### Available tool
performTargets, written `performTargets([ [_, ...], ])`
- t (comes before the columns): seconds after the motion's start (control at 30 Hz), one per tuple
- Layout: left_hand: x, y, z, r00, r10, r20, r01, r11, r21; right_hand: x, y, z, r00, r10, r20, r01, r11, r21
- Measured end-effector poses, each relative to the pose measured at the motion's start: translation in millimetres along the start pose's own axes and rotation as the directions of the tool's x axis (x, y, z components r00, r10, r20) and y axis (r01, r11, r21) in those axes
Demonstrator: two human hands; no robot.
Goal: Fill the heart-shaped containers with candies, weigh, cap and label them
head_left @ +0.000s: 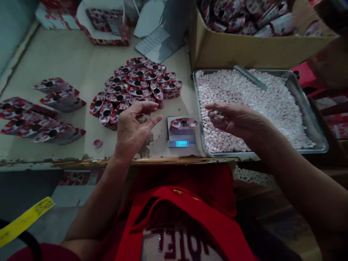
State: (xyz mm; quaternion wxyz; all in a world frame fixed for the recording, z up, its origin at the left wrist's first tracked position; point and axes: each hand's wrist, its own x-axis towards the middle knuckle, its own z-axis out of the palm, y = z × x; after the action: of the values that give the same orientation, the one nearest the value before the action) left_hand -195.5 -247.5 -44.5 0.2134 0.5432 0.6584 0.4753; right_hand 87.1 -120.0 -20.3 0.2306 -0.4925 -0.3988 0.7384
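My left hand hovers over the table's front, just left of a small digital scale; its thumb and fingers are apart with nothing between them. On the scale stands one red-and-white printed oval container, partly blurred, above a lit blue display. My right hand is over the left part of a metal tray filled with small white and pale pink candies. Its fingers are curled, and a few candies show between them. Close behind my left hand stands a cluster of similar containers with dark round holes on top.
More containers stand in groups at the left. A pink cap lies near the front edge. A grey strip rests on the candies. Behind the tray is a cardboard box of containers; a printed carton stands at the back.
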Motion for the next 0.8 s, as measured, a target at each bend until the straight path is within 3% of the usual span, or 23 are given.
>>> performTargets([
  [0.13, 4, 8, -1.3, 1.000, 0.016, 0.005, -0.016, 1.000, -0.019, 0, -7, -17, 0.992, -0.050, -0.117, 0.046, 0.998, -0.034],
  [0.3, 10, 5, 2.1, 0.998, 0.062, 0.034, -0.060, 0.997, -0.054, -1, -26, -37, 0.974, -0.211, -0.079, 0.185, 0.949, -0.255],
  [0.43, 11, 2, 2.2, 0.997, 0.056, 0.043, -0.055, 0.998, -0.036, -4, -38, -35, 0.983, -0.156, -0.096, 0.133, 0.967, -0.217],
  [0.57, 9, 5, 6.7, 0.997, 0.063, 0.051, -0.063, 0.998, -0.004, -2, -29, -20, 0.997, -0.060, -0.051, 0.050, 0.985, -0.168],
  [0.67, 8, 10, 24.5, 0.990, 0.112, 0.090, -0.115, 0.993, 0.032, 1, -16, -8, 0.997, -0.039, 0.064, 0.050, 0.983, -0.179],
  [0.8, 11, 13, 65.2, 0.962, 0.188, 0.199, -0.211, 0.972, 0.104, 4, -7, 2, 0.990, -0.069, 0.124, 0.094, 0.972, -0.214],
])
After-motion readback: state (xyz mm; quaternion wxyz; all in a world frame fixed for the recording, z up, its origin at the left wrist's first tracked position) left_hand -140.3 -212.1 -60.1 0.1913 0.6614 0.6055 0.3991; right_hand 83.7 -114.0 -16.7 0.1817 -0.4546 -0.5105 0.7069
